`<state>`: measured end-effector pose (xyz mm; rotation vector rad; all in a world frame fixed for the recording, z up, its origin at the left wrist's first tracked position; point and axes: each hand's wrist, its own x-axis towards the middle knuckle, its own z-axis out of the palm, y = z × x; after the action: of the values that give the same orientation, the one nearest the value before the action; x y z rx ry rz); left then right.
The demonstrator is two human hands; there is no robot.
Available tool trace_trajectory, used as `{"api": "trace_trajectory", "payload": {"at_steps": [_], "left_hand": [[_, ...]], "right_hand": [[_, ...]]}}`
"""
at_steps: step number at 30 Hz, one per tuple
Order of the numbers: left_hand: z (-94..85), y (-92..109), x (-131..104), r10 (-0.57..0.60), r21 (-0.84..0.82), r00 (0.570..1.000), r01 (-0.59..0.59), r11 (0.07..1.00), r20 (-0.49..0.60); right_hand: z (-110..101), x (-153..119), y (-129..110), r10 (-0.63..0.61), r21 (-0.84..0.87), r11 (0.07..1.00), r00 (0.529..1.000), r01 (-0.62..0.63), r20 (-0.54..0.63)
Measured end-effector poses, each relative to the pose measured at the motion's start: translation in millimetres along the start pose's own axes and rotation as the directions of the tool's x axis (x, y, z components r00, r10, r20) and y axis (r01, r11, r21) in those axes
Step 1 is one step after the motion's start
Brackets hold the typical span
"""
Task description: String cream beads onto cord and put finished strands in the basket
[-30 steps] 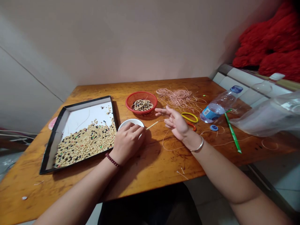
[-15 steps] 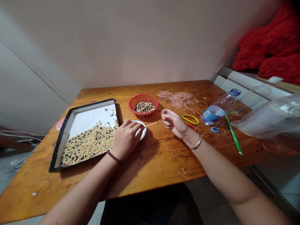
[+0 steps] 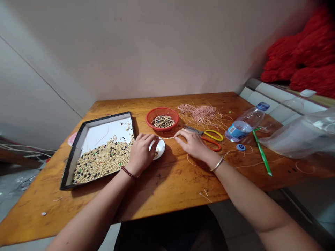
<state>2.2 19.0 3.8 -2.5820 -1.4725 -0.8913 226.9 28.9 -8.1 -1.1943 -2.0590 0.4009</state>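
A short string of pale beads (image 3: 167,138) stretches between my two hands, above the table. My left hand (image 3: 143,150) pinches its left end, over a small white dish (image 3: 161,149) that holds some beads and is partly hidden by the fingers. At the other end, my right hand (image 3: 192,143) has thumb and forefinger closed on the beaded string. Scissors (image 3: 213,135) with one yellow and one orange handle lie just behind my right hand. Thin pink cord (image 3: 192,162) loops on the table beneath that wrist.
Left of my hands is a black-rimmed tray (image 3: 69,157) of loose beads. A red basket (image 3: 149,116) holds beaded strands. Behind lies a tangle of pink cord (image 3: 200,113). Toward the right are a water bottle (image 3: 239,129), a blue cap (image 3: 240,147), a green strip (image 3: 262,153) and a plastic bag (image 3: 293,139).
My right hand has come down and toward the left, and its fingers now close on the right end of the beaded string. The scissors' blades show now. The view has shifted slightly.
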Motion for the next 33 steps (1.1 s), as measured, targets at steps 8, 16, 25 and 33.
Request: {"api": "trace_trajectory", "payload": {"at_steps": [8, 16, 25, 33], "left_hand": [[-0.3, 1.7, -0.6, -0.222, -0.323, 0.975, 0.204, 0.924, -0.018], [3.9, 12.8, -0.1, -0.448, -0.777, 0.894, 0.306, 0.55, 0.035], [12.2, 18.6, -6.5, -0.522, -0.865, 0.853, 0.258, 0.431, -0.005], [11.5, 20.8, -6.4, -0.52, -0.853, 0.852, 0.225, 0.471, -0.063]], "right_hand": [[9.1, 0.7, 0.0, 0.017, 0.07, 0.997, 1.0, -0.016, -0.025], [18.9, -1.9, -9.8, 0.128, 0.361, 0.921, 0.989, -0.145, 0.071], [25.1, -4.9, -10.9, 0.148, 0.435, 0.881, 0.982, -0.185, 0.119], [25.0, -5.9, -11.8, 0.133, 0.451, 0.876, 0.984, -0.171, 0.114]]}}
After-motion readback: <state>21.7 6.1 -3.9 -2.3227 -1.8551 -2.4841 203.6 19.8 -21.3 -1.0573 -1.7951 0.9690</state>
